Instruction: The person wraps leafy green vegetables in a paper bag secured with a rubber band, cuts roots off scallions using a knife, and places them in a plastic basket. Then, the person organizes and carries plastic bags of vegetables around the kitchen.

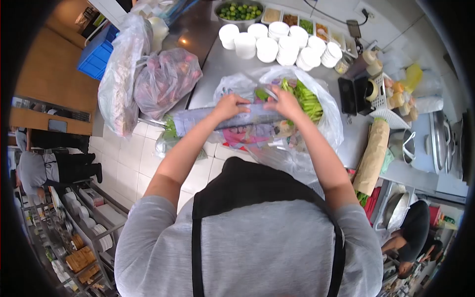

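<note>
A long roll wrapped in bluish-grey paper (pixel 193 120) lies across the front of the steel table, with green leaves (pixel 170 127) poking out of its left end. My left hand (pixel 231 107) grips the roll from above near its middle, fingers curled over the paper. My right hand (pixel 286 104) is closed on the roll's right part, thumb and fingers drawn together at its upper edge. Behind and right of it, green leafy stalks (pixel 309 101) rest in a large open clear plastic bag (pixel 332 114). Colourful printed paper (pixel 247 135) shows below the roll.
Two filled plastic bags (pixel 121 74), one with reddish contents (pixel 168 79), stand at the left. Stacked white cups (pixel 267 48) and a bowl of limes (pixel 240 11) line the back. A brown paper roll (pixel 373 153) and white basket (pixel 393 111) stand right. Other people (pixel 34 168) are nearby.
</note>
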Demonstrator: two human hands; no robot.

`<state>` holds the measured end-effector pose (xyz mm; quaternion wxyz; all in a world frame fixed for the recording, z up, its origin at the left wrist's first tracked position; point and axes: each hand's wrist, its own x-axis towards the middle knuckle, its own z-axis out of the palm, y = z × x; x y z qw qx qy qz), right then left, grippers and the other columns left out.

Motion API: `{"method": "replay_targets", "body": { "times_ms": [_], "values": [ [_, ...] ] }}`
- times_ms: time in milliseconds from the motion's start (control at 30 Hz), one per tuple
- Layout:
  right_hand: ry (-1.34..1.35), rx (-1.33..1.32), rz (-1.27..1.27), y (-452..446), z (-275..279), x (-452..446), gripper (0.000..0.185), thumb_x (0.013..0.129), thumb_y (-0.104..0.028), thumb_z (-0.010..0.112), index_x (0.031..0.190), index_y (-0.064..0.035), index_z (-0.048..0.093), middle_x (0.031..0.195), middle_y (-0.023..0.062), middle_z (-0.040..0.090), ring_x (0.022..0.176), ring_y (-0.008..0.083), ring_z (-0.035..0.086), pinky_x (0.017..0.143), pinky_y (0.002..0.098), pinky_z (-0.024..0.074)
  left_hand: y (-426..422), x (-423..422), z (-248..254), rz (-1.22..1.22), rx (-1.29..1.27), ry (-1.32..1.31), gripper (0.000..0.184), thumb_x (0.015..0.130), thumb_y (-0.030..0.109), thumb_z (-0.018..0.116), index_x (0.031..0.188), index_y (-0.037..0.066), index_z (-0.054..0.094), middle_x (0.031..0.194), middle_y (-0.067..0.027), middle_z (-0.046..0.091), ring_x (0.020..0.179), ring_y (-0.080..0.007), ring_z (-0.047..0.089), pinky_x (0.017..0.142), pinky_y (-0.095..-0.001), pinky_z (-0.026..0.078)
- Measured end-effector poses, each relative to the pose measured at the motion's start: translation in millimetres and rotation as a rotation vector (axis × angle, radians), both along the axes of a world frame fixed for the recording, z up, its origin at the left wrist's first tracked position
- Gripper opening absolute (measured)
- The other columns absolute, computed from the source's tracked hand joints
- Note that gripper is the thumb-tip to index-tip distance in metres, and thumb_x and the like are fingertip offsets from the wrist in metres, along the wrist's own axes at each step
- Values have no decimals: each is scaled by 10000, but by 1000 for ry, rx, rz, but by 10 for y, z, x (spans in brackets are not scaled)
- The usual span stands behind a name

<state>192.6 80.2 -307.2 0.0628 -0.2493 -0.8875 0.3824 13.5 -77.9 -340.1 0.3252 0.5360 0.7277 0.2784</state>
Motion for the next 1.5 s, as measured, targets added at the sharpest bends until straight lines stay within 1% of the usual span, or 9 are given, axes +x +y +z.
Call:
{"method": "replay_targets", "body": {
  "times_ms": [200,267,567,733,867,1067,1133,1267,1500],
  "values": [
    [-31,203,34,-170,-26,207,535,564,-276,802,965,-66,517,854,150,623,825,352,596,685,434,458,-181,172,104,-41,119,469,685,583,481,745,1134,108,582,1080,-146,570,1042,-321,513,907,-407,401],
    [33,251,24,-167,58,169,514,571,-264,799,946,-64,509,830,151,620,802,358,594,668,439,453,-120,131,96,13,69,310,634,577,425,764,1106,122,592,1063,-121,574,1034,-299,509,879,-421,394],
    [12,327,42,-57,63,103,386,652,-179,750,917,-61,496,759,152,611,754,365,590,644,438,451,-219,241,224,64,397,631,311,664,251,717,947,139,652,966,-12,604,959,-231,529,817,-400,388],
    [202,48,-30,13,60,8,381,669,-195,741,939,-51,512,781,149,620,764,366,590,658,423,456,-85,91,160,27,396,465,136,749,217,622,777,100,685,792,-95,650,743,-289,610,681,-393,474],
    [196,161,11,-70,110,-28,387,667,-213,741,935,-50,515,792,162,619,771,377,587,663,433,452,151,-69,584,240,276,297,144,765,218,604,797,101,681,753,-143,632,728,-330,606,661,-427,472],
    [100,359,-284,264,61,-328,251,707,-111,644,896,-21,506,804,194,614,773,383,587,675,462,456,546,-409,286,429,127,349,167,759,199,619,861,78,677,861,-128,654,812,-290,623,718,-386,479],
    [128,292,-288,284,66,-288,266,700,-126,661,885,-11,508,809,192,617,778,381,590,682,455,458,516,-321,377,526,357,653,222,756,213,632,942,95,665,993,-107,638,919,-298,588,787,-379,463],
    [6,118,-125,197,200,2,363,662,-190,728,897,0,527,822,181,625,794,367,595,705,429,464,219,-13,541,101,80,266,415,672,300,717,1007,71,631,1080,-126,580,1035,-302,510,877,-382,412],
    [69,236,-73,63,-29,206,383,663,-199,736,979,-72,560,832,168,621,796,350,594,688,418,462,21,242,97,-11,284,527,535,603,290,763,1059,56,610,1003,-163,593,978,-323,539,859,-383,428]
  ]
}}
